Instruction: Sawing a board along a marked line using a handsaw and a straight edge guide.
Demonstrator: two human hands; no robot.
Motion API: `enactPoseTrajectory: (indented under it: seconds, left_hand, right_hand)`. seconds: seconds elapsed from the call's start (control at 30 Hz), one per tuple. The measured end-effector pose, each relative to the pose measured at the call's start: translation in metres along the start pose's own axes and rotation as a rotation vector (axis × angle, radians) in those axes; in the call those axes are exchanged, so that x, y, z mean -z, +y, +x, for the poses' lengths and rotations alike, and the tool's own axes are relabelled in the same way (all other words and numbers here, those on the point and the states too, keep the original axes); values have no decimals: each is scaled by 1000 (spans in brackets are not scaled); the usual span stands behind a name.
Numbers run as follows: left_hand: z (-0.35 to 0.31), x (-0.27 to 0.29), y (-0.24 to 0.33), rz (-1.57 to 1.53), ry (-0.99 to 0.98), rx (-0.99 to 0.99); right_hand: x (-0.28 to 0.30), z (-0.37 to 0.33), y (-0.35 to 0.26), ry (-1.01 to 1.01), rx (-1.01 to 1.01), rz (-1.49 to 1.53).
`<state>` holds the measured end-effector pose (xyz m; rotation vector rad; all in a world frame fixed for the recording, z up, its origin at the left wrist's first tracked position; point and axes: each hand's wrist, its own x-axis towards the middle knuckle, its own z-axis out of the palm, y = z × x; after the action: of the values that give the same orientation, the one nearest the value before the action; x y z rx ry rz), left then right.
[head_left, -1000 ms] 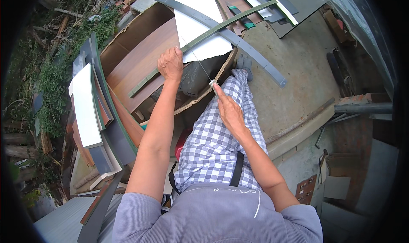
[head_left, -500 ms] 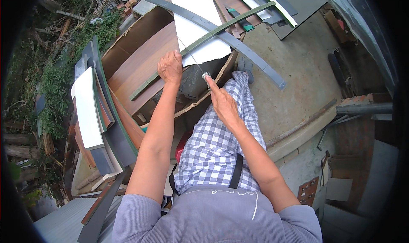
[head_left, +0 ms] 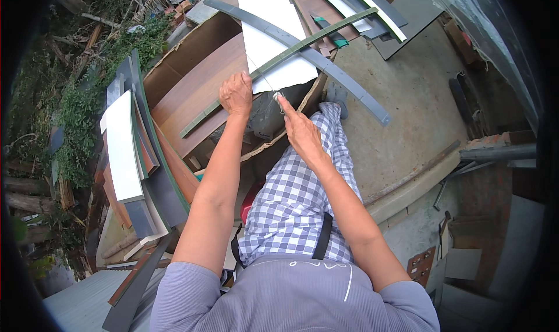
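My left hand (head_left: 236, 93) is closed around a long, narrow green strip (head_left: 314, 38) with evenly spaced cross marks. The strip runs slantwise from near left to far right over the box. In my right hand (head_left: 303, 133) is a thin, straight tool (head_left: 261, 75) with a pale wrapped end. Its slender length crosses the strip just right of my left hand; I cannot make out whether it is a blade or a rod. Beneath lies a white board (head_left: 273, 35), and a grey strip (head_left: 338, 73) slants the other way, crossing the green one.
Brown wood-grain panels (head_left: 204, 84) lie over a large cardboard box (head_left: 169, 64) with dark plastic inside. White and dark offcuts (head_left: 125, 151) are stacked on the left, beside plants (head_left: 81, 116). Concrete floor (head_left: 407, 99) stretches to the right, with a raised edge (head_left: 413, 178).
My right hand has moved slightly forward and left, bringing the tool's wrapped end closer to the green strip. My left hand keeps its hold. The whole view has shifted a little.
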<state>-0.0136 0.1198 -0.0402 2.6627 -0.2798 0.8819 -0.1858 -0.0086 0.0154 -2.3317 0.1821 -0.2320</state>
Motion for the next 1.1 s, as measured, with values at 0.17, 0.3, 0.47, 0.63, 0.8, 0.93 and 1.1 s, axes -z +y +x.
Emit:
enactPoseTrajectory:
  seconds: [0.17,0.3,0.47,0.63,0.8,0.93,1.1]
  left_hand:
    - [-1,1,-4,10,-2,15]
    - [-1,1,-4,1,-10,15]
    - [0,2,-5,8,-5,15]
    - [0,3,-1,8,-10,12]
    - [-1,3,-6,14,-37,12]
    - [0,3,-5,4,-35,9]
    - [1,9,-2,-28,14,3]
  right_hand:
    - [-2,-23,3,-29,-59,-29]
    - [8,-59,11,-29,-43,-12]
    - [11,-44,7,-46,-63,-4]
    - [-3,-3,-2,-3,-37,-15]
    - [2,-16,-7,-56,-95,-35]
    - [9,-57,6,-68,-101,-18]
    - [8,-49,6,-7,-48,2]
